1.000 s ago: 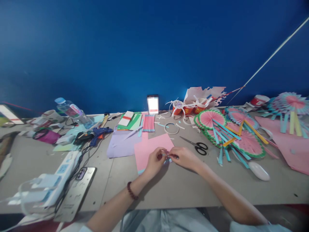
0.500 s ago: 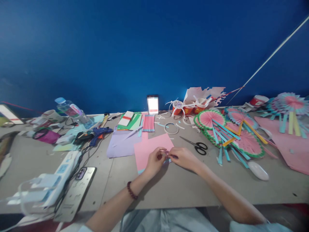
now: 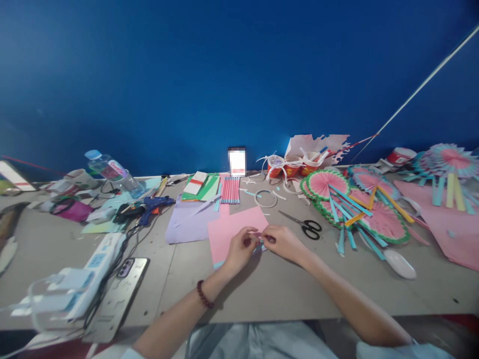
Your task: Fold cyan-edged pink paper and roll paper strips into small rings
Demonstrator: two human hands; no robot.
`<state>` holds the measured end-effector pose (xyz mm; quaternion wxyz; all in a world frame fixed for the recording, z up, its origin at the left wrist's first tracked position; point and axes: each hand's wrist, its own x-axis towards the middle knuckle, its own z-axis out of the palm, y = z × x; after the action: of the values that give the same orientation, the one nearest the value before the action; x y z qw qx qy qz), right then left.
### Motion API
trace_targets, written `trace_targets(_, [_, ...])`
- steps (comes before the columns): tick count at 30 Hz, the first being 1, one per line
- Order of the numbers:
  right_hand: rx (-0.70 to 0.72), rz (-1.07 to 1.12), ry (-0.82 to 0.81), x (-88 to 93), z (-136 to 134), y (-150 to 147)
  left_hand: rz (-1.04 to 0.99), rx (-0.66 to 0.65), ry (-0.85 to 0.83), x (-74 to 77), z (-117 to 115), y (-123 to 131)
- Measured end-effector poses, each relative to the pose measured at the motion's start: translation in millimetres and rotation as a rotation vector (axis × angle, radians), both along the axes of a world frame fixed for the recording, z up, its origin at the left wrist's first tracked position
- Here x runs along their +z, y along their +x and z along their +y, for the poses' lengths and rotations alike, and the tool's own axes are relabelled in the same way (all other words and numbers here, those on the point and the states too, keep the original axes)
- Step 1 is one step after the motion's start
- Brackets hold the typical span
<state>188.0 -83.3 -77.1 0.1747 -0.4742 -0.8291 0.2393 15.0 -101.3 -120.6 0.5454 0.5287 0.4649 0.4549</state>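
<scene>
While poised over the three o'clock side of a blue-edged pink sheet (image 3: 232, 227), holds left hand (image 3: 240, 248) and right hand (image 3: 281, 241) nearly together with fingertips pinched closed, cannot tell on what. Flanked at eleven o'clock by pink sticks (image 3: 230, 191), at twelve by a white ring (image 3: 265, 206), at two by black-handled scissors (image 3: 301, 223).

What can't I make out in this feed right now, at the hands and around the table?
Head view: what lies between the fingertips of the left hand and right hand; too small, partly covered by fingers.
Head view: part of the flat pink paper sheet; the hands cover it.
Head view: the upright black-framed screen's content; pixel blocks mask it.
Head view: the right end of the large pink paper; the picture's edge cuts it off.
</scene>
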Motion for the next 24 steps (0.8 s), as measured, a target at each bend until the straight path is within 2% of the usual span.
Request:
trace_targets(7, [-0.127, 0.120, 0.033, -5.9, 12, 12, -0.038, -0.029, -0.016, 11.6, -2, 1])
trace_targets(13, [-0.492, 0.093, 0.209, -6.6, 34, 43, -0.062, -0.096, -0.002, 12.0, -4, 0])
trace_targets(16, [-0.605, 0.018, 0.262, -7.7, 42, 60, -0.036, -0.156, 0.031, 13.7, -7, -1])
trace_targets(19, [-0.656, -0.111, 0.211, -10.3, 46, 70, 0.073, -0.219, 0.113, 17.8, -10, -1])
trace_targets(21, [-0.664, -0.197, 0.192, -12.2, 47, 72, 0.215, -0.232, 0.182, 20.4, -12, 0])
trace_targets(24, [-0.629, -0.220, 0.249, -12.6, 46, 70, 0.450, -0.214, 0.287, 21.7, -14, -1])
